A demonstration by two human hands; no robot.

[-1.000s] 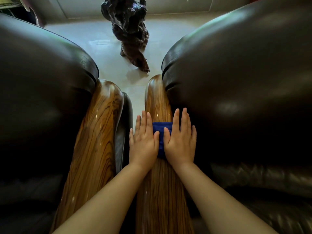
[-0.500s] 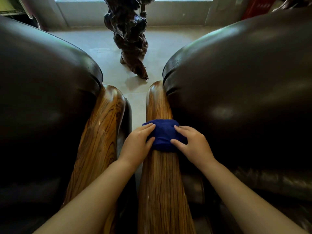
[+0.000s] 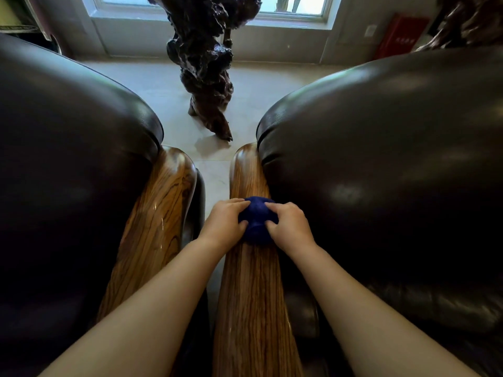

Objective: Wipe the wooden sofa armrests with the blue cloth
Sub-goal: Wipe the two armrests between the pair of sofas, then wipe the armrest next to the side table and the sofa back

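A dark blue cloth [image 3: 256,221] lies bunched into a ball on top of the right wooden armrest [image 3: 251,289], about a third of the way back from its far end. My left hand [image 3: 224,224] grips the cloth from the left side and my right hand [image 3: 290,227] grips it from the right, fingers curled into the fabric. A second wooden armrest [image 3: 155,221] runs alongside on the left, glossy, with nothing on it.
Dark leather sofa cushions rise on both sides, left [image 3: 68,164] and right [image 3: 386,172]. A narrow gap of pale floor [image 3: 213,186] separates the two armrests. A dark carved root sculpture [image 3: 206,66] stands on the floor ahead, below a window.
My flat hands have curled and gathered the spread cloth into a ball. The view has tilted up, showing the window and more floor.
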